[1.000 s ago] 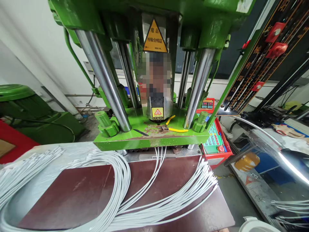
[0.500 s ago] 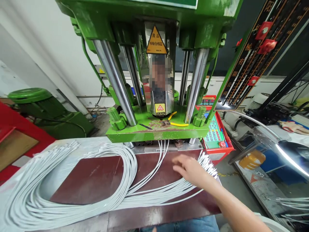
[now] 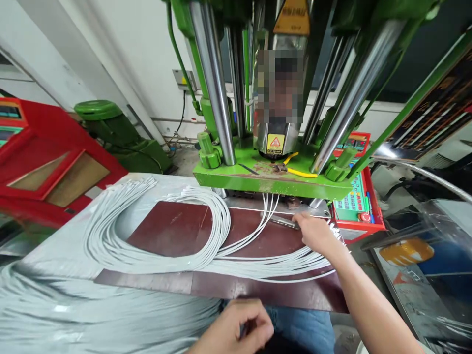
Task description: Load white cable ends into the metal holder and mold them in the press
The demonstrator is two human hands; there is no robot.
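My right hand (image 3: pixel 315 233) is closed on one end of a slotted metal bar (image 3: pixel 278 221), which slants out to the left over the brown board (image 3: pixel 173 226). Three white cables (image 3: pixel 254 231) curve from the green press (image 3: pixel 273 182) past the bar's far end. Beneath that hand runs a bundle of white cables (image 3: pixel 265 268), its tips beyond my wrist. Lower in view, my left hand (image 3: pixel 241 324) has its fingers curled toward the thumb, in front of the board's near edge. Nothing shows between them.
Yellow-handled pliers (image 3: pixel 298 172) lie on the press plate. Coiled white cables (image 3: pixel 121 255) spread over the left of the table, with a thick cable pile (image 3: pixel 73 314) nearer me. A red control box (image 3: pixel 363 216) stands right of the press, a red cabinet (image 3: pixel 44 152) far left.
My right hand, earlier open above the board, now grips the metal bar. My left hand has come up into view. The view has swung left and down.
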